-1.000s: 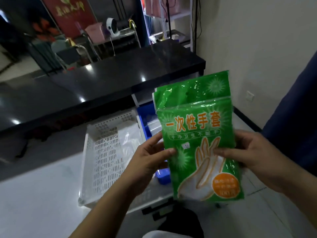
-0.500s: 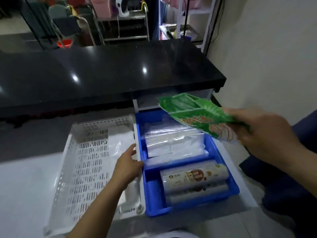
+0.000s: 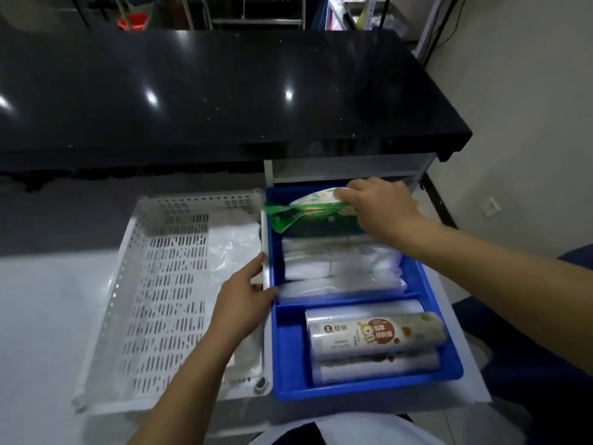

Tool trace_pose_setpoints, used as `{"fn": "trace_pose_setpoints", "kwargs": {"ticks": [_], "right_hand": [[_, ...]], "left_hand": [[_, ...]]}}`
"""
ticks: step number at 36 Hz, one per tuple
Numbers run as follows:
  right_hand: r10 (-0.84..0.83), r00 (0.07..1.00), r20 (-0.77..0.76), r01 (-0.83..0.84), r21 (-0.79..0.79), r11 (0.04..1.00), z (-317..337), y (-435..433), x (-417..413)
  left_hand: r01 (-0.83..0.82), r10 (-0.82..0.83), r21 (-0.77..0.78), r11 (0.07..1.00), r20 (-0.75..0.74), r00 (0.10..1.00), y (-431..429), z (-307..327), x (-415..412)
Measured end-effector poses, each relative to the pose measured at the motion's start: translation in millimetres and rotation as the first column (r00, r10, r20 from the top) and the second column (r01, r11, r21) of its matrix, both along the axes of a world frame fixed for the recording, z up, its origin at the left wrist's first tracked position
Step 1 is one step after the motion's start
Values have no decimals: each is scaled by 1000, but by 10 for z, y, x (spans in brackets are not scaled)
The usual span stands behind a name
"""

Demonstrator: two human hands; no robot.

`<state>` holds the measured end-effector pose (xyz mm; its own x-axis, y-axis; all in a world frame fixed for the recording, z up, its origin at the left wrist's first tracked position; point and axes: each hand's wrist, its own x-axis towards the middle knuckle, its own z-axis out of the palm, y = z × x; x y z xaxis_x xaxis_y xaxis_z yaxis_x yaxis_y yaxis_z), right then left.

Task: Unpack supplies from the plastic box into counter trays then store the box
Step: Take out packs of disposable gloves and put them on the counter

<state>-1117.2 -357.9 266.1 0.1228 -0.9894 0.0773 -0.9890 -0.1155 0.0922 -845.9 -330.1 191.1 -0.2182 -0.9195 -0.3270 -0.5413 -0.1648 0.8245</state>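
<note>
Both hands low: right hand point(image 3: 377, 207) gripping green packet point(image 3: 308, 213).

Bare forearms, no sleeves or gloves

Glossy black countertop point(image 3: 224, 91), pale wall point(image 3: 529, 91)

- The right hand point(image 3: 378, 207) has carried the green pack point(image 3: 308, 213) down from chest height into the far end of the blue tray point(image 3: 449, 374) (over the clear bags).
- The left hand point(image 3: 247, 297) let go of it, now resting on the white basket's point(image 3: 106, 319) rim.
</note>
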Motion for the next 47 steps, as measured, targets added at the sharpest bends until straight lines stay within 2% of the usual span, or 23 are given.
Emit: {"fn": "trace_pose_setpoints", "kwargs": {"ticks": [5,8,23,28,30,34,41,47], "right_hand": [[-5,996,-94,9,45,999,-215,-340,79],[-8,995,-101,13,50,999,-285,-470,104],[117,989,87,-141,384,913,-9,-752,-82],[42,999,33,-48,214,976,-189,-712,-76],[-1,997,74,-13,183,983,-362,-608,-33],[-63,982,175,22,229,973,-676,-408,-25],[-164,973,163,122,243,962,-794,-438,20],[-204,975,91,181,215,960,-833,-486,2]], "left_hand": [[-46,47,28,999,-29,998,56,73,-35],[-80,81,60,995,-8,997,70,97,-69],[-180,174,84,980,73,982,131,179,-167],[-181,174,97,979,76,982,134,192,-175],[-182,175,94,979,82,981,134,177,-173],[-181,175,94,979,62,983,122,154,-162],[-165,161,86,983,47,986,99,97,-120],[-136,134,60,989,33,990,94,32,-73]]}}
